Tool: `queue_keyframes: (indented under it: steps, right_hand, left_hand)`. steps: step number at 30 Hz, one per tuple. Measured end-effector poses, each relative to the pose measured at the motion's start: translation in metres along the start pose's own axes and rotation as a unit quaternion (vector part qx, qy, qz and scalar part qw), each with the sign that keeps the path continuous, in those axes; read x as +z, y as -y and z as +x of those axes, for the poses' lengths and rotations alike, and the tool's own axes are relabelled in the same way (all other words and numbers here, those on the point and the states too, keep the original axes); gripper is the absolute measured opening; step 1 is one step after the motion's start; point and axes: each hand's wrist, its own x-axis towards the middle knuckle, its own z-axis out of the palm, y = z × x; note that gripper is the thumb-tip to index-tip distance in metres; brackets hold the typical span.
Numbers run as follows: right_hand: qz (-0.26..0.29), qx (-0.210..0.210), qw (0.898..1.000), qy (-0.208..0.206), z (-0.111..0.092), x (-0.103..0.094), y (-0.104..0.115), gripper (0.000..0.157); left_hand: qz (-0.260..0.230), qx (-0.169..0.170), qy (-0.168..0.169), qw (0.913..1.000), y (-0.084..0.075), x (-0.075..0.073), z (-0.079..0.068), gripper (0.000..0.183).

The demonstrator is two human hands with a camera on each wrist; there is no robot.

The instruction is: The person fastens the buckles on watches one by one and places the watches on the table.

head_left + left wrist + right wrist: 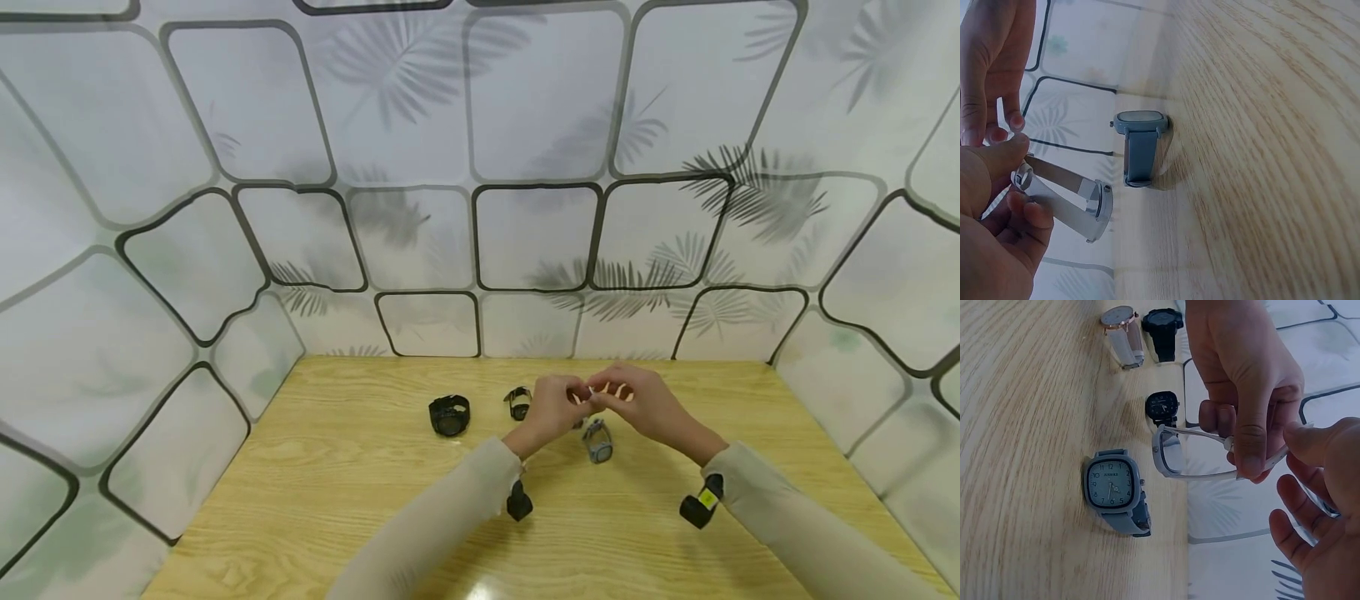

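Both hands hold a pale-strapped wristwatch [1171, 452] above the table, its strap fastened into a loop. Thumb and fingers of my left hand [553, 410] pinch the strap at its buckle, which shows in the left wrist view. My right hand [647, 406] pinches the free strap end between thumb and index finger, its other fingers loosely bent. The watch case hangs away from the fingers, tilted. Below the hands a blue-grey square watch [599, 443] lies on the table, dial with numerals visible in the right wrist view.
On the wooden table [337, 500] a large black watch [450, 417] lies left of the hands. A small black watch [518, 403] is just beside the left hand. In the right wrist view a rose-gold watch [1119, 317] with a pale strap lies near the large black one. Patterned cloth walls [540, 233] surround the table.
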Motion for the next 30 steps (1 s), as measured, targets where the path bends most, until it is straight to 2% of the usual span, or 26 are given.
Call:
queue_keyframes:
  steps: [7, 15, 19, 25, 30]
  right_hand:
    - [0.009, 0.011, 1.0, -0.006, -0.001, 0.0, -0.002, 0.019]
    - [0.024, 0.026, 0.999, -0.001, -0.004, 0.0, -0.004, 0.017]
    - [0.026, 0.031, 0.999, -0.001, -0.006, 0.0, -0.004, 0.017]
    - [0.026, 0.041, 0.999, -0.011, -0.006, -0.002, -0.002, 0.017]
    - [0.026, 0.06, 0.998, -0.014, -0.006, -0.006, 0.002, 0.018]
  left_hand:
    - [-0.049, -0.045, 0.036, 0.9972, -0.002, -0.004, -0.002, 0.015]
    - [-0.152, -0.099, 0.105, 0.9779, 0.001, -0.012, -0.005, 0.017]
    - [-0.185, -0.117, 0.116, 0.9689, 0.003, -0.014, -0.006, 0.02]
    - [-0.243, -0.146, 0.127, 0.9504, 0.003, -0.018, -0.005, 0.023]
    - [-0.258, -0.156, 0.126, 0.9452, 0.002, -0.02, -0.004, 0.022]
